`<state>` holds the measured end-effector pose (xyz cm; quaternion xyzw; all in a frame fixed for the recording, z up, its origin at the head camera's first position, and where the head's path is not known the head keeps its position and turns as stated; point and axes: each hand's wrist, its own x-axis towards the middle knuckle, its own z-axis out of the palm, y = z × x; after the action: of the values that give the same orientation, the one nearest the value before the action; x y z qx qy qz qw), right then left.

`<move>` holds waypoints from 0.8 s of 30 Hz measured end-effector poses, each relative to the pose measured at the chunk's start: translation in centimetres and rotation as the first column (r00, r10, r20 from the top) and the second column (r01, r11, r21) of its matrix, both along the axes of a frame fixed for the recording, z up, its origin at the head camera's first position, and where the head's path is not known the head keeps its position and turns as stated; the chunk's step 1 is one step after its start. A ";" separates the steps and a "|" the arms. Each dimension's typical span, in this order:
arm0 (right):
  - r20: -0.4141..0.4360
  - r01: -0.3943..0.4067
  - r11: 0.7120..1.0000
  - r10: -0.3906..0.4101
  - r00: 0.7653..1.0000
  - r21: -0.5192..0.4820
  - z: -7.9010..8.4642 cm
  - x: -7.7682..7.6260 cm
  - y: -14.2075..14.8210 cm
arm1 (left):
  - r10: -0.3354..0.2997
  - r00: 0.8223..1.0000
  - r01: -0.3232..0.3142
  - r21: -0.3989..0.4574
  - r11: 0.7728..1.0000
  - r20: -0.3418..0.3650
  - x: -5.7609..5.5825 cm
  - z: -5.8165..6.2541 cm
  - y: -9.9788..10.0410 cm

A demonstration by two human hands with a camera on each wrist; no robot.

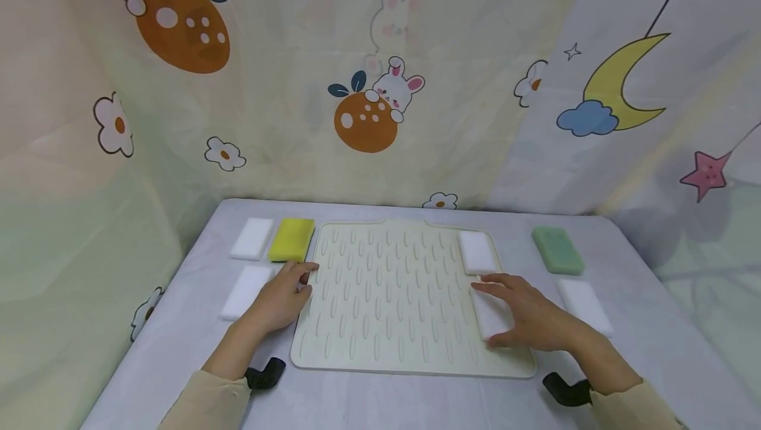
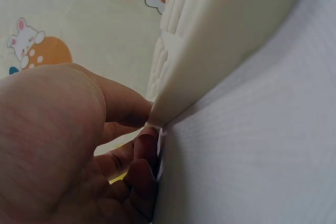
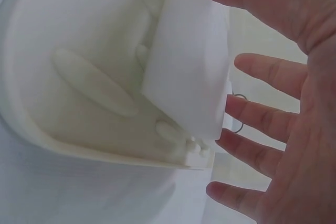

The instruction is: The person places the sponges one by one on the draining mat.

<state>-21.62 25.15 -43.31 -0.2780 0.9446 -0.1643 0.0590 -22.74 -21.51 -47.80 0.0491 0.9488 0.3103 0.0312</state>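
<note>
A cream ridged mat [image 1: 386, 298] with raised oval bumps and a low rim lies on the table. My left hand [image 1: 282, 301] pinches its left edge between thumb and fingers; the left wrist view shows the thumb [image 2: 126, 103] against the rim. On the mat's right side lie two white sponge blocks, a far one [image 1: 477, 251] and a near one [image 1: 492, 311]. Around the near block my right hand [image 1: 532, 314] is spread, its fingers fairly straight. In the right wrist view the fingertips [image 3: 239, 107] are close to that block [image 3: 186, 61]; firm contact is unclear.
Left of the mat are a yellow sponge [image 1: 291, 240], a white block [image 1: 252, 238] and another white block [image 1: 246, 291] partly behind my left hand. To the right lie a green sponge [image 1: 557, 250] and a white block [image 1: 585, 304]. A printed curtain [image 1: 285, 106] hangs behind the table.
</note>
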 end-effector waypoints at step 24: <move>0.039 0.061 0.997 -0.059 0.998 -0.045 2.6 -1.1 2.6 | -0.002 1.000 0.001 -0.010 1.000 0.000 -0.2 -0.3 -0.1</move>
<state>-22.72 27.78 -40.66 -0.2478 0.9472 -0.1929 0.0655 -22.92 -21.60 -48.08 0.0498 0.9504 0.3055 0.0315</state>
